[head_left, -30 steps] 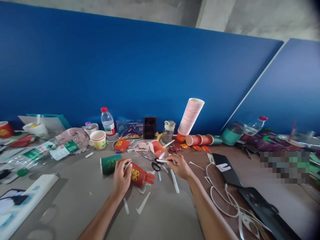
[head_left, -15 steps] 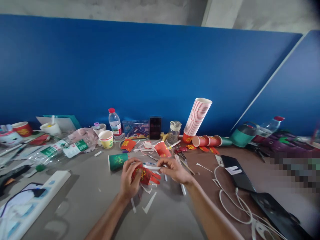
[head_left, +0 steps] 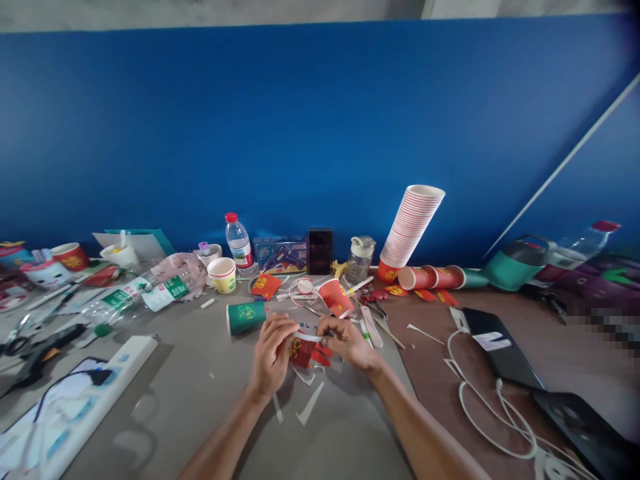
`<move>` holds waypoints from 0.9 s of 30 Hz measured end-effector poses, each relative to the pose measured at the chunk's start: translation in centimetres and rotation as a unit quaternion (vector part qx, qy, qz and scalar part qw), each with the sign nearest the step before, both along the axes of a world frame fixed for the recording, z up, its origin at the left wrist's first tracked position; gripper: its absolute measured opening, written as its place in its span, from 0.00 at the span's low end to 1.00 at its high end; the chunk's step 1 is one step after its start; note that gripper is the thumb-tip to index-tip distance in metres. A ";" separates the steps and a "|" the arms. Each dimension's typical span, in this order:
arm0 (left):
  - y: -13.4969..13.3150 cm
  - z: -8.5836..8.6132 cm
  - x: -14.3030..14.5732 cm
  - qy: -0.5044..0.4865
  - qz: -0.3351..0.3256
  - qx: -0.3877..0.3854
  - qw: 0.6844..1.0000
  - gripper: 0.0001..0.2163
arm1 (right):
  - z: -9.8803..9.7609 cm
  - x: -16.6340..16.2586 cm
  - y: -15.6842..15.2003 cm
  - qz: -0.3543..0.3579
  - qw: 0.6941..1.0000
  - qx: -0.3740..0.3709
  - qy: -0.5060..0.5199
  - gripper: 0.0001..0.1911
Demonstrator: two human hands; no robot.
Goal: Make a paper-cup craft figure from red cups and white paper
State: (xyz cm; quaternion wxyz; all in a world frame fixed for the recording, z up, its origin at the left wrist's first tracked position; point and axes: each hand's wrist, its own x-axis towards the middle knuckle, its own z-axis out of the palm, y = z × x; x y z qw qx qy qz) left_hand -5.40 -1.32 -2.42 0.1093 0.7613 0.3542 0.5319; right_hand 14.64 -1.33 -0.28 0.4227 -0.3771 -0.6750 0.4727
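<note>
My left hand [head_left: 275,350] pinches one end of a curved white paper strip [head_left: 309,337] with its fingers closed. The other end is between the thumb and fingers of my right hand [head_left: 347,343], also closed. Just under the strip is a red cut paper cup piece [head_left: 301,353] with gold print and red flaps. My left fingers partly cover it, and whether they touch it I cannot tell. A green paper cup [head_left: 246,319] lies on its side left of my left hand. Beyond my right hand a red paper cup [head_left: 335,298] leans over.
White paper scraps [head_left: 310,403] lie in front of my hands. A white-handled cutter [head_left: 371,327] is at the right. Farther back stand a tall leaning cup stack [head_left: 413,227], a glass jar [head_left: 360,259] and a water bottle [head_left: 239,245]. A power strip [head_left: 95,407] and white cables [head_left: 465,393] flank the workspace.
My left hand has shifted from the red cup piece to the strip's left end, so both hands now hold the strip. The view has turned slightly left.
</note>
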 end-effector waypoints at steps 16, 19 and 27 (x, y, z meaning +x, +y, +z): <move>0.0 0.7 -0.5 0.003 -0.004 -0.017 1.000 0.09 | -0.8 -0.2 -0.1 0.050 0.995 0.037 0.075 0.11; 0.1 0.7 -0.6 0.001 -0.006 -0.017 1.000 0.08 | -0.1 -0.3 -0.3 0.048 0.997 0.042 0.033 0.10; -0.1 0.5 -0.3 0.045 -0.025 0.022 0.998 0.10 | 1.7 -1.0 -1.1 0.019 0.997 0.064 -0.047 0.09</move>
